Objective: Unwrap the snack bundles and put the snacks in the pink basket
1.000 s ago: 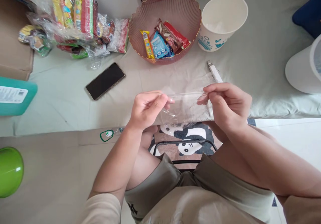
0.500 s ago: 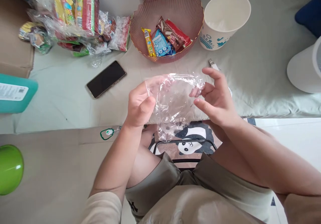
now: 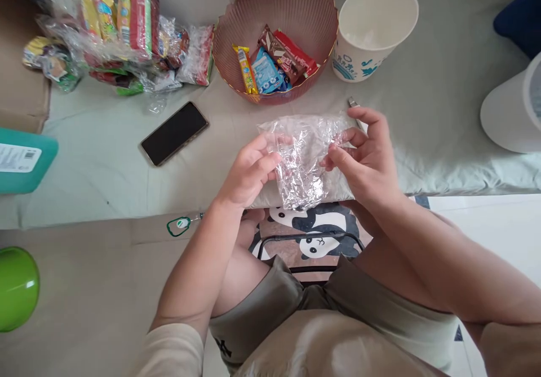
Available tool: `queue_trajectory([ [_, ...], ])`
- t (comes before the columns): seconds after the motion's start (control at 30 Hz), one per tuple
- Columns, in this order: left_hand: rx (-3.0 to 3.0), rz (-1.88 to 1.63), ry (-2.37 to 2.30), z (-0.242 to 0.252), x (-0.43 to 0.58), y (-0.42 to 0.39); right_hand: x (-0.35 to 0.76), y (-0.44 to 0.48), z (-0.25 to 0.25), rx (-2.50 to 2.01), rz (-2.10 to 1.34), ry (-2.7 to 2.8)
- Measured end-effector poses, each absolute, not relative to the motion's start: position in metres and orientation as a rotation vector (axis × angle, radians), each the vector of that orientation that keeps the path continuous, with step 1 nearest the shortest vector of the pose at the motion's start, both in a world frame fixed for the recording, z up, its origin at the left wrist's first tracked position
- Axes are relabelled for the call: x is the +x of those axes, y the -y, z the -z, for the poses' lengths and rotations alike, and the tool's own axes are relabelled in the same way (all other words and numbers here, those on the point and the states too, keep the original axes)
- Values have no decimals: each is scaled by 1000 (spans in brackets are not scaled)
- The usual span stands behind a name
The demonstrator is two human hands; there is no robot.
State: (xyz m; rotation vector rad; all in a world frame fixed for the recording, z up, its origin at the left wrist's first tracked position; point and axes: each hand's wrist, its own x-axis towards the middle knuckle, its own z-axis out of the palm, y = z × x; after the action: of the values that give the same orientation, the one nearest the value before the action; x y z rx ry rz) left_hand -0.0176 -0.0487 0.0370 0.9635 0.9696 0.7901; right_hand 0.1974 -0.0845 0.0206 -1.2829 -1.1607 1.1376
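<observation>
A clear, crinkled plastic bag [image 3: 302, 165] hangs between my two hands, just above the front edge of the cloth-covered surface. My left hand [image 3: 252, 171] grips its left side, some fingers behind the film and the thumb in front. On the right side, my right hand [image 3: 366, 157] pinches the film between thumb and fingers, the index finger raised. No contents show inside the bag. Beyond it stands a pink ribbed bowl [image 3: 236, 22] with a gold rim, holding several wrapped snacks [image 3: 266, 71].
Left of the bowl lies a heap of packaged snacks [image 3: 122, 27]. A phone [image 3: 174, 133] rests in front of it. A white paper tub [image 3: 374, 27] stands right of the bowl, a white container [image 3: 511, 109] farther right. A teal container [image 3: 25, 160] is at the left edge, a green bin [image 3: 17, 289] below.
The bag has risen and bunched up; its lower end no longer hangs as far over the edge. My left hand has moved right and slightly up, closer to my right hand.
</observation>
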Motion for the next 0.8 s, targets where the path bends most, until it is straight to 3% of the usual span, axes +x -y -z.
queue_trajectory([
  [0.47,796,-922,-1026,-40,-13,45,202,77,-1,-1302,-1101,1194],
  [0.7,806,-895,-1004,-42,-15,43,193,74,-10,-1057,-1644,919],
  [0.8,871,-887,-1098,-40,-12,43,189,73,-13,-1126,-1632,844],
])
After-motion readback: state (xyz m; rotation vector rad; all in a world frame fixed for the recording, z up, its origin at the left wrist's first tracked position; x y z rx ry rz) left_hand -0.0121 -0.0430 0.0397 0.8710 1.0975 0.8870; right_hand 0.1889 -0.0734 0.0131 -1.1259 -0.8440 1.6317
